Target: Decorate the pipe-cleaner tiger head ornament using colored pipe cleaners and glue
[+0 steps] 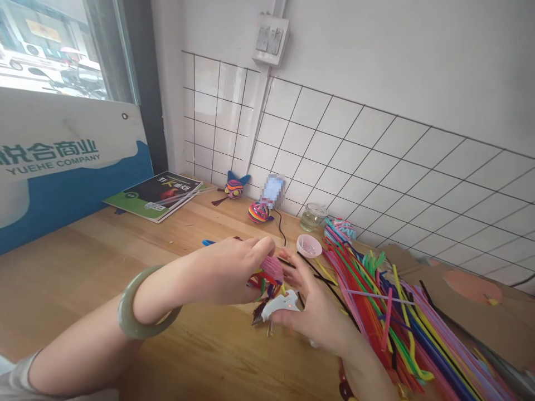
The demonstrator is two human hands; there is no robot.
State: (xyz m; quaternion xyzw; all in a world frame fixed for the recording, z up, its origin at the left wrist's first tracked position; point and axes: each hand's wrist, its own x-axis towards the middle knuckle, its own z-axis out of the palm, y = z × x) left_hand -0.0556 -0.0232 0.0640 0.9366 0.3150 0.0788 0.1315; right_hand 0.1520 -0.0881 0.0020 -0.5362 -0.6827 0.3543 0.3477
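Note:
My left hand (pixel 234 270) is closed around a pink fuzzy craft piece (pixel 272 268), with red, green and yellow strands showing under its fingers. Part of the piece is hidden by that hand. Close by on the right, my right hand (pixel 317 312) has its thumb against a white glue gun (pixel 281 305) with a small red light. Its upper fingers stretch towards the pink piece, and the gun sits between thumb and palm. Dark, shiny material (pixel 258 316) shows just beneath the gun; what it is I cannot make out.
Pipe cleaners (pixel 388 312) in many colours spread over the right side. Behind the hands stand a pink bowl (pixel 309 246), a glass jar (pixel 312 217), a striped ornament (pixel 259 211), a phone (pixel 272 191) and a blue-eared ornament (pixel 234 186). Books (pixel 154 195) lie back left on the wooden table (pixel 83 267).

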